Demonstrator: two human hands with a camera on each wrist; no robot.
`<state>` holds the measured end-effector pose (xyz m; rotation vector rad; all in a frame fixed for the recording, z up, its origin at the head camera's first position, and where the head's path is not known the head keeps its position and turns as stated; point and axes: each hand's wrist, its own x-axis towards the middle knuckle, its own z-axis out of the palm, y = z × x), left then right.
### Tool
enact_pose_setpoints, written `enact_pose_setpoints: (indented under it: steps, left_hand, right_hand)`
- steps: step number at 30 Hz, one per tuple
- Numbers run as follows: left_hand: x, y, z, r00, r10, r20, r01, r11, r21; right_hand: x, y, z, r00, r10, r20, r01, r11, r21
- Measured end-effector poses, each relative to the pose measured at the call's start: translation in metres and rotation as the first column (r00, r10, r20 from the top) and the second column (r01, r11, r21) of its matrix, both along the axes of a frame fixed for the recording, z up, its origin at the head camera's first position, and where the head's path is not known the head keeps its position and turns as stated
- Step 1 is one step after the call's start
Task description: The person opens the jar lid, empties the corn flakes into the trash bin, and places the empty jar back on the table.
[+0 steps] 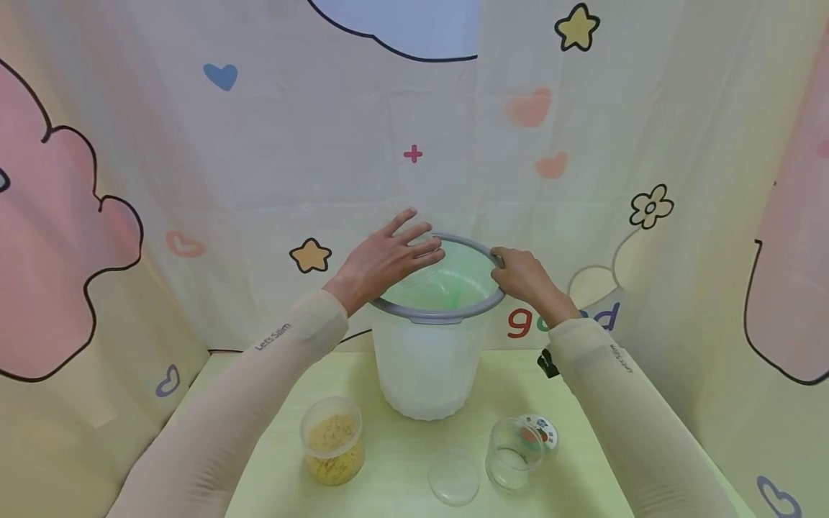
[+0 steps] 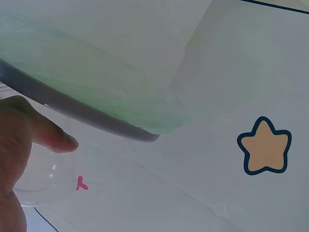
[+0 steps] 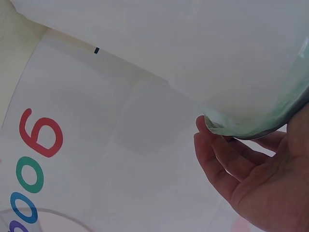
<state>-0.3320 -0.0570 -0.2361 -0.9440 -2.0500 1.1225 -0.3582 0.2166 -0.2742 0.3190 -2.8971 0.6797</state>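
A white plastic bin (image 1: 427, 367) with a grey rim (image 1: 463, 316) and a thin green liner (image 1: 476, 270) stands at the table's back. My right hand (image 1: 521, 277) grips the rim's right side; in the right wrist view its fingers (image 3: 236, 162) curl up to the liner's edge. Over the bin's left side, my left hand (image 1: 388, 262) has its fingers spread, back uppermost. Beyond its thumb (image 2: 60, 140), the left wrist view shows a clear rounded plastic container (image 2: 46, 181) within that hand, above the rim. Its full shape is hidden.
A clear tub of yellow crumbly stuff (image 1: 333, 450) stands uncovered at front left. A clear lid (image 1: 453, 478) lies at front centre. An uncovered clear jar (image 1: 508, 467) and a printed lid (image 1: 547, 432) are at front right. Printed curtain (image 1: 447, 187) hangs behind the bin.
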Motion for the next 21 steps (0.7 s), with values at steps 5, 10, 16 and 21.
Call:
enact_pose_setpoints:
  steps: [5, 10, 16, 21]
  left_hand:
    - [0.001, 0.004, 0.003, 1.000, 0.009, -0.009, -0.009, 0.998, -0.056]
    - [0.002, 0.010, 0.006, 0.999, 0.000, -0.040, -0.005, 0.993, -0.121]
    - [0.003, 0.015, 0.007, 0.999, 0.000, -0.046, -0.009, 0.983, -0.183]
    - [0.004, 0.017, 0.007, 0.998, 0.004, -0.055, -0.015, 0.978, -0.210]
  right_hand:
    - [0.000, 0.000, -0.002, 1.000, -0.002, 0.004, 0.002, 1.000, -0.004]
    - [0.001, 0.000, -0.001, 1.000, -0.005, -0.004, 0.005, 1.000, -0.007]
    - [0.003, -0.001, 0.001, 1.000, -0.008, 0.002, 0.008, 1.000, -0.014]
    - [0.002, -0.001, 0.002, 1.000, -0.010, -0.005, 0.010, 1.000, -0.007]
